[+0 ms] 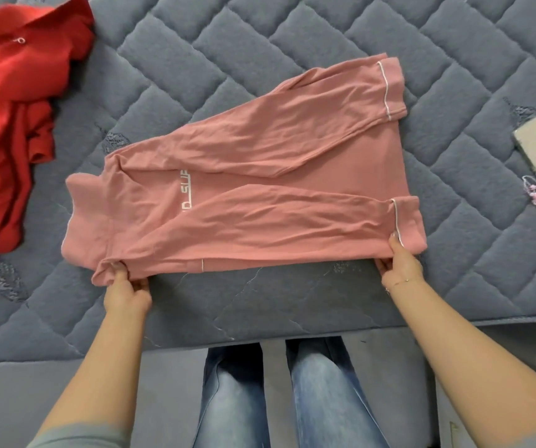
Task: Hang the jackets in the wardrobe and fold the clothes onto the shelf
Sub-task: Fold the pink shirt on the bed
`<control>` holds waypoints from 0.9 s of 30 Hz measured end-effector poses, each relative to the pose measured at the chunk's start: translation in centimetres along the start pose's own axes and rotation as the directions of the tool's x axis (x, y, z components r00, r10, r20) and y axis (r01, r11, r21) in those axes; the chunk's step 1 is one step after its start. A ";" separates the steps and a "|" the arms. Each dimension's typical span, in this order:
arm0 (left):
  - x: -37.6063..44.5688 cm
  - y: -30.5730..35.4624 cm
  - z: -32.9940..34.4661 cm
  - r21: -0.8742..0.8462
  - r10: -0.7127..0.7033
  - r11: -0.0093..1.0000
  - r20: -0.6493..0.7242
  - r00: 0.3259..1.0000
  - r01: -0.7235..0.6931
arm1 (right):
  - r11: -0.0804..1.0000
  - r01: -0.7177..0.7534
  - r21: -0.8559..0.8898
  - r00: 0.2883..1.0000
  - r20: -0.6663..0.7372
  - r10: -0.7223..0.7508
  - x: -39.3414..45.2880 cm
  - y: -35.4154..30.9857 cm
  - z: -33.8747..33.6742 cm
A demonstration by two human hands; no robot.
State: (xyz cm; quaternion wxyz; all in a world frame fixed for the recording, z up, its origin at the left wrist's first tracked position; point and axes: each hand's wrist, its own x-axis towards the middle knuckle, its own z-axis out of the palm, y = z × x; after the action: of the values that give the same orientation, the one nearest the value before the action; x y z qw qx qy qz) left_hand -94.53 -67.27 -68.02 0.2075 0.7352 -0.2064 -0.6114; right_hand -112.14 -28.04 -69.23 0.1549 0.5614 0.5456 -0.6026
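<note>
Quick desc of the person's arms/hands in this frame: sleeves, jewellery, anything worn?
Both forearms are bare. A grey-blue sleeve shows pushed up on the left arm at the bottom edge; no sleeve is visible on the right arm. The right hand has a thin bracelet at the wrist. The left hand shows no jewellery. No gloves.

Faded blue jeans [292,396], grey-blue sleeve [76,436], thin bracelet [400,282] on right wrist
</note>
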 end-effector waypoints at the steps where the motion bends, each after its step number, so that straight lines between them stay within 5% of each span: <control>1: -0.1 0.0 -0.5 0.036 0.014 0.999 0.002 1.000 -0.014 | 1.000 -0.002 -0.003 1.000 -0.001 0.002 -0.1 0.3 -0.6; 7: -2.3 -0.6 -2.3 0.261 -0.305 0.922 0.034 0.952 0.286 | 0.943 -0.144 -0.301 0.984 0.056 0.168 -2.0 1.9 -2.8; 9: -4.3 -1.3 -1.6 0.314 -0.357 0.899 0.117 0.927 0.306 | 0.874 -0.087 -0.477 0.993 0.029 0.114 -3.8 2.3 -2.6; 12: -8.0 -2.7 2.0 0.390 -0.344 0.897 0.324 0.881 0.207 | 0.819 0.173 -0.547 0.978 0.191 -0.080 -5.7 1.8 -0.5; 16: -11.0 -3.5 9.7 0.497 -0.148 0.849 0.548 0.823 -0.178 | 0.858 0.296 -0.420 0.909 0.401 -0.117 -5.6 -1.4 4.9; 21: -9.9 -2.4 20.2 0.539 0.228 0.410 0.721 0.655 -0.736 | 0.833 0.381 -0.402 0.860 0.485 -0.159 -2.0 -6.3 11.7; 24: -7.8 -2.4 25.6 0.561 0.260 0.052 0.791 0.553 -0.826 | 0.875 0.300 -0.380 0.881 0.462 -0.102 0.5 -9.0 14.6; 27: -6.3 -3.8 28.1 0.590 0.224 -0.291 0.807 0.546 -0.753 | 0.919 0.230 -0.320 0.907 0.413 -0.083 1.9 -10.5 16.9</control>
State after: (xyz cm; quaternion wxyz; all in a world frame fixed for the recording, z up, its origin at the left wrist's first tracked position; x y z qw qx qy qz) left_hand -123.04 -62.04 -69.66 -0.1548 0.3445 -0.8893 -0.2581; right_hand -129.70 -37.51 -69.55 0.3116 0.3452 0.6489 -0.6023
